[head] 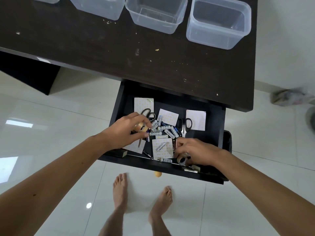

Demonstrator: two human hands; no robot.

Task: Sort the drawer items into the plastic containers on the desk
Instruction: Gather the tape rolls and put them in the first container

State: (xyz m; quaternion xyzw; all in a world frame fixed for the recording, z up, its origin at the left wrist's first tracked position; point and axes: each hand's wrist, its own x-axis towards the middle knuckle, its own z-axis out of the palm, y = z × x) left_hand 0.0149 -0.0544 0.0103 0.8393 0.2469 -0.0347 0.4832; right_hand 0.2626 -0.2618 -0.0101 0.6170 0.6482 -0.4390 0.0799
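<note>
Two hands are down inside the open drawer [117, 106] under the dark desk [119, 53]. The left hand [124, 132] is on the left side of the drawer. Its fingers curl around a small roll of clear tape [141, 127] and pinch it. The right hand [196, 153] is low by the front edge of the drawer, on the right side. Its fingers are bent over a small round thing [181, 160], but I cannot tell what that thing is or how tight the grip is.

Between the hands lies a heap of batteries [163, 131]. One battery [166, 160] lies right at the front edge. White note pads [196, 119] lie flat on the drawer floor. One pair of black scissors [185, 125] rests near the right pad, with some bare drawer floor around it. Another pair of scissors [148, 113] peeks out from behind the left hand.

Up on the desk, clear plastic containers [219, 21] stand in a row near the far edge. The two you can see fully look empty. The rightmost one sits close to the right edge of the desk. A wide bare strip of desk lies between the containers and the drawer.

Bare feet [120, 189] stand on the shiny white floor [51, 133], just in front of the drawer.
</note>
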